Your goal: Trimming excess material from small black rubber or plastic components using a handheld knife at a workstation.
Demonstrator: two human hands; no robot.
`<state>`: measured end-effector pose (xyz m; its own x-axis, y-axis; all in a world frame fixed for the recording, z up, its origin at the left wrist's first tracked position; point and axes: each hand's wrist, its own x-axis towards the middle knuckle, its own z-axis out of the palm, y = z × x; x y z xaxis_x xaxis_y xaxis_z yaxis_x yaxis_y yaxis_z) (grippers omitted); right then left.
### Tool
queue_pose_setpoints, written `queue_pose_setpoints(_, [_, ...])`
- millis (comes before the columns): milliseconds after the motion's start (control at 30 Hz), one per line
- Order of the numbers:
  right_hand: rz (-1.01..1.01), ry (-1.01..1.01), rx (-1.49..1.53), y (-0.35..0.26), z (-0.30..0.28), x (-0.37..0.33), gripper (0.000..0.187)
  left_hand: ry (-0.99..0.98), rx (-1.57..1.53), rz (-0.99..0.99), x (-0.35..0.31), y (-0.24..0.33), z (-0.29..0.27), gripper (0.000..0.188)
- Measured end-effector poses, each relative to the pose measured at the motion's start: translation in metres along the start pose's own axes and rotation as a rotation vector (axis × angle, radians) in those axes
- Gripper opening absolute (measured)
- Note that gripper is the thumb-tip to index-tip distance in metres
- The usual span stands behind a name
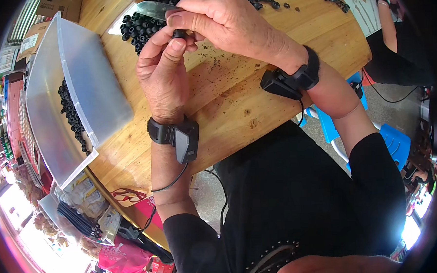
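Closest to the person, the round wooden table (236, 106) has a bare stretch of top dotted with dark crumbs. Just above that bare patch the left hand (163, 73) is raised over the wood, thumb and forefinger pressed together on a small black bead-like piece (178, 34). The right hand (223, 20) comes in from the other side, fingers closed around a knife whose pale blade (155, 10) points leftward, its edge right at the piece. Both wrists wear black strap-on devices with cords.

The piece looks light, firm and smooth, probably a little slippery; being so small, it is best pinched at its sides between fingertips, leaving the top free for the blade. It is matte black, rounded, much like its neighbours.

Beyond the hands, toward the far side of the table, lies a heap of the same black pieces (140, 25). On the table's left edge sits a clear plastic bin (87, 88) holding a row more.
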<state>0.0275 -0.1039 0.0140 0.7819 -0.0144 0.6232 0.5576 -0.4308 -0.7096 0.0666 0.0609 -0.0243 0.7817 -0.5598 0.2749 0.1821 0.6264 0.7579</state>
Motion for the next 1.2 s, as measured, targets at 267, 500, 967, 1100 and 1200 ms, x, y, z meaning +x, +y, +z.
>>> queue_pose_setpoints(267, [0.120, 0.001, 0.062, -0.011, -0.003, -0.001, 0.021, -0.018, -0.091, -0.011, 0.001, -0.004, -0.001, 0.031])
queue_pose_setpoints(500, [0.073, -0.023, 0.045, -0.016, -0.004, -0.001, 0.022, -0.041, -0.127, -0.010, -0.002, -0.001, 0.002, 0.030])
queue_pose_setpoints(967, [-0.010, -0.023, -0.159, -0.013, 0.002, -0.003, 0.022, 0.059, -0.045, -0.019, -0.002, 0.002, 0.004, 0.026])
queue_pose_setpoints(1100, [0.107, -0.026, -0.022, -0.015, 0.000, -0.002, 0.021, -0.038, -0.076, 0.000, -0.003, 0.000, -0.004, 0.030])
queue_pose_setpoints(1200, [0.156, -0.023, 0.035, -0.018, -0.001, -0.002, 0.021, -0.070, -0.094, -0.014, 0.000, -0.001, -0.007, 0.030])
